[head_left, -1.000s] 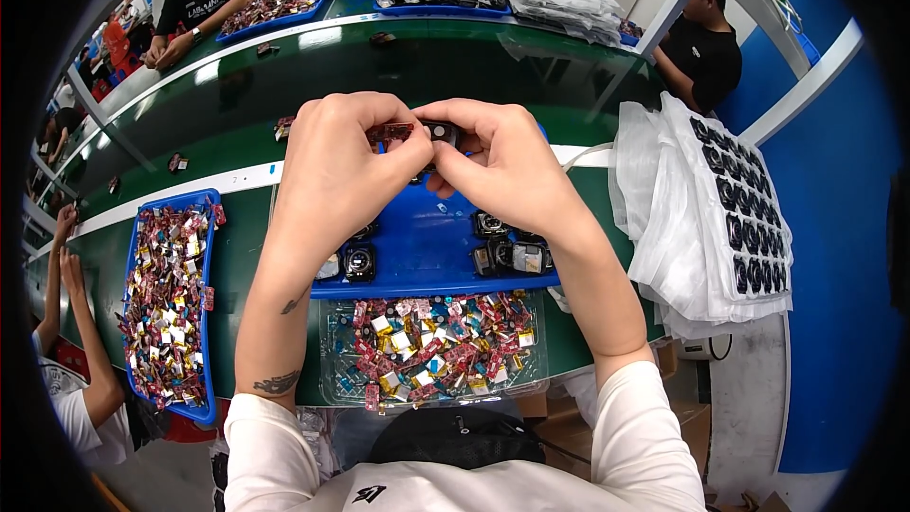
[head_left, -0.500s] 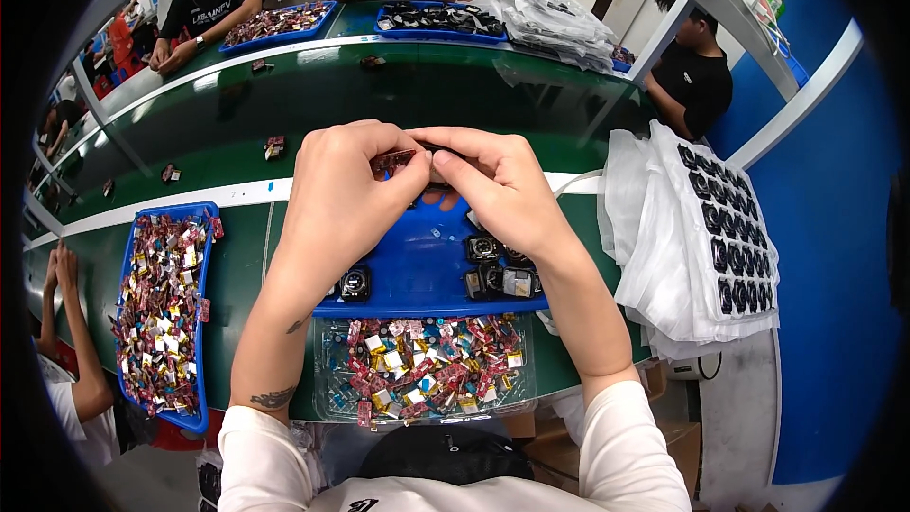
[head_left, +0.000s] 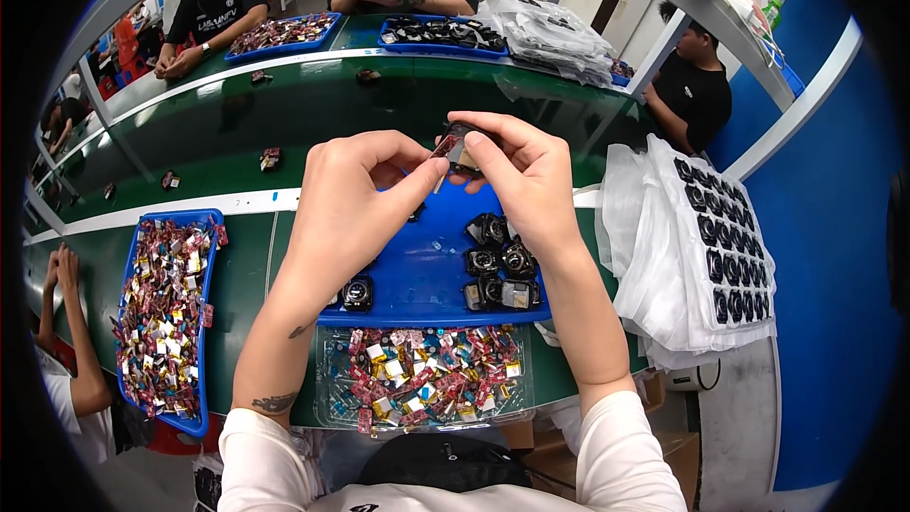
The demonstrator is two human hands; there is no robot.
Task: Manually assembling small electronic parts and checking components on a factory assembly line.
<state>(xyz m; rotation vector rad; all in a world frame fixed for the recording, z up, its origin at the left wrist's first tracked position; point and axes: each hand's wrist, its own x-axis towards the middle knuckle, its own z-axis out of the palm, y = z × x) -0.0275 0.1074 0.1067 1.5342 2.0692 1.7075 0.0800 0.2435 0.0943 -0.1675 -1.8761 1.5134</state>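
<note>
Above a blue tray (head_left: 403, 256), my two hands meet around one small assembly. My right hand (head_left: 531, 185) pinches a black watch-like casing (head_left: 459, 131), tilted up, between thumb and fingers. Against the casing's left side is a red circuit board (head_left: 445, 145), and my left hand (head_left: 355, 190) is closed with thumb and fingertips on its lower end. Fingers hide part of both pieces. In the tray, several black casings (head_left: 518, 261) are clustered at the right, and another casing (head_left: 357, 293) sits at the left.
A clear box (head_left: 327, 389) of red boards with small battery-like packs stands nearest me. At left is a blue tray (head_left: 204, 322) of similar boards. White sheets with black parts (head_left: 725, 237) are stacked at right. A green conveyor (head_left: 332, 104) carries scattered boards; co-workers sit beyond it.
My hands have drawn slightly apart. The casing in my right hand has risen and turned, showing more of itself, and the red board has shifted right, against it.
</note>
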